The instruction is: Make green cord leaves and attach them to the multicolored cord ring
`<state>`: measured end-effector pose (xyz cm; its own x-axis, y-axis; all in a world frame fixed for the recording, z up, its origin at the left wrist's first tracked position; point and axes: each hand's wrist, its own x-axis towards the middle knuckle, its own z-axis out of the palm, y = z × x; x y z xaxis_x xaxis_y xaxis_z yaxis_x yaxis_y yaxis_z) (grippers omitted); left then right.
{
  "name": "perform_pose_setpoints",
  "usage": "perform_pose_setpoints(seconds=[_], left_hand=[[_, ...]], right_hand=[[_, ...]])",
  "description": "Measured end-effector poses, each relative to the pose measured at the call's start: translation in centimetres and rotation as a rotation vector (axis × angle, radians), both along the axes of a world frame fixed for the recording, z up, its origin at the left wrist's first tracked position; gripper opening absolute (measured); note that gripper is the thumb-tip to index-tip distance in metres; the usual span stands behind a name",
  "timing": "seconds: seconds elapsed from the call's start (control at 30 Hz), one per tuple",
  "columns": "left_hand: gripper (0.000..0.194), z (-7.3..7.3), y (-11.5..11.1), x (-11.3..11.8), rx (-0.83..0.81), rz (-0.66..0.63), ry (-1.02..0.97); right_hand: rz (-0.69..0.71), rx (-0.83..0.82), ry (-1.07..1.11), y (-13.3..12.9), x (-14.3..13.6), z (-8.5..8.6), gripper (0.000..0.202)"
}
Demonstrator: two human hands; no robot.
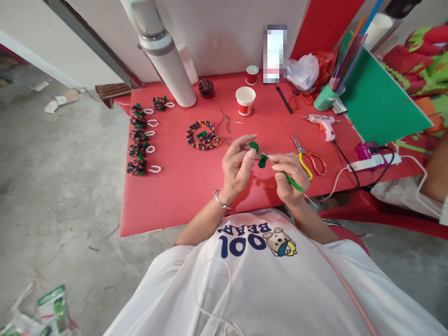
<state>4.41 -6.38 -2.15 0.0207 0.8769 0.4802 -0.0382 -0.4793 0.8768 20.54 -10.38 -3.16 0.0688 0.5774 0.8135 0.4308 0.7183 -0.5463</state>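
Over the red table, my left hand (238,165) has its fingers closed on a small green crocheted piece (263,161); part of the green also shows at its fingertips. My right hand (290,175) grips a crochet hook (293,182) with a green handle, its metal tip at the green piece between the hands. To the left of my left hand lies a coiled multicoloured braid (192,136) with a green bit in its middle. A needle with green thread (238,122) rests above my left hand. Scissors (301,148) lie right of my right hand.
Several multicoloured crocheted pieces with bead loops (136,167) line the left of the table (157,205). Farther back are a white cylinder (175,74), a yarn ball (206,87), a paper cup (245,100) and a phone (275,53). A glue gun (325,127) and power strip (374,162) are right.
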Motion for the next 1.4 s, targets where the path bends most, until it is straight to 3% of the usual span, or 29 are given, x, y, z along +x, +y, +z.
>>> perform_pose_setpoints(seconds=[0.13, 0.27, 0.43, 0.53, 0.73, 0.93, 1.07, 1.4], left_hand=[[0.032, 0.2, 0.0, 0.1, 0.000, 0.082, 0.029], [0.023, 0.0, 0.0, 0.1, 0.006, 0.032, 0.032], [0.028, -0.6, 0.1, 0.5, 0.007, 0.004, 0.028], [0.026, -0.7, -0.1, 0.6, 0.033, 0.086, 0.118], [0.035, -0.5, -0.5, 0.1, 0.237, 0.271, 0.348], [0.041, -0.7, 0.1, -0.6, 0.314, 0.295, 0.399], [0.042, -0.5, 0.7, -0.8, 0.321, 0.219, 0.463], [0.052, -1.3, 0.5, 0.5, -0.008, -0.010, -0.029]], right_hand=[[-0.030, -0.012, 0.029, 0.0, -0.1, -0.3, 0.015], [-0.021, -0.010, 0.046, 0.0, -0.1, -0.6, 0.014], [-0.013, 0.006, 0.050, 0.2, -0.1, -0.7, 0.014], [-0.041, 0.009, 0.073, 0.2, -0.1, -0.7, 0.014], [-0.087, -0.017, 0.087, 0.2, -0.3, -0.7, 0.014], [-0.102, -0.008, 0.056, 0.2, -0.5, -0.5, 0.014], [-0.106, 0.001, 0.046, 0.3, -0.4, -0.3, 0.014], [-0.106, -0.011, -0.020, 0.2, -0.7, -0.8, 0.015]])
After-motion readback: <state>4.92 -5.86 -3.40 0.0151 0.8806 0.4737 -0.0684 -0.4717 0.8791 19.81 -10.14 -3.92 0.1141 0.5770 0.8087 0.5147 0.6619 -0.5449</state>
